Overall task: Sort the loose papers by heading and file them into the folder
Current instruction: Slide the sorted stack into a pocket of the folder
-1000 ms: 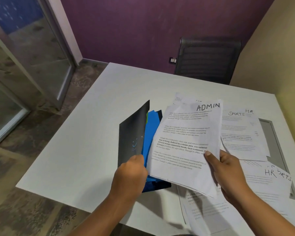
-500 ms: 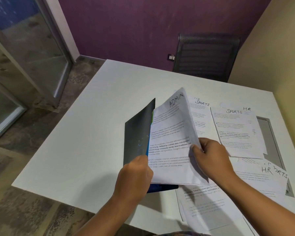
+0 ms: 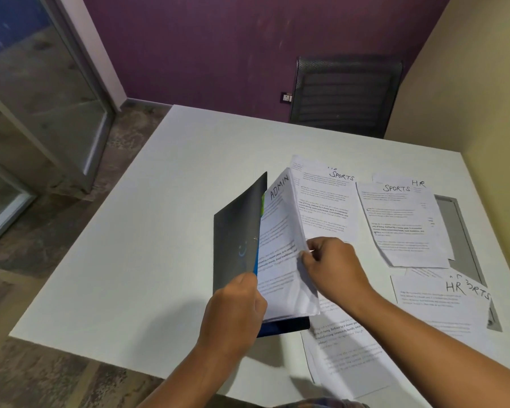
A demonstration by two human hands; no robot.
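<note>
Filing: ADMIN sheets (image 3: 280, 248) now in folder (image 3: 236, 228)

Right hand (image 3: 333, 269) pinches their free edge, no longer held flat above; left hand (image 3: 233, 307), just beside, grips the folder's raised cover; SPORTS and HR sheets (image 3: 404, 225) beyond the right hand await filing.

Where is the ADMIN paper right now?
Head view, centre: the ADMIN paper sits in the open dark folder, between the left hand and right hand, just left of a SPORTS sheet.

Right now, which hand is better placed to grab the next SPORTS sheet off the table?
Right, probably. The right hand pinches the ADMIN sheets beside the nearest SPORTS sheet; the left hand grips the folder cover, propping it open.
</note>
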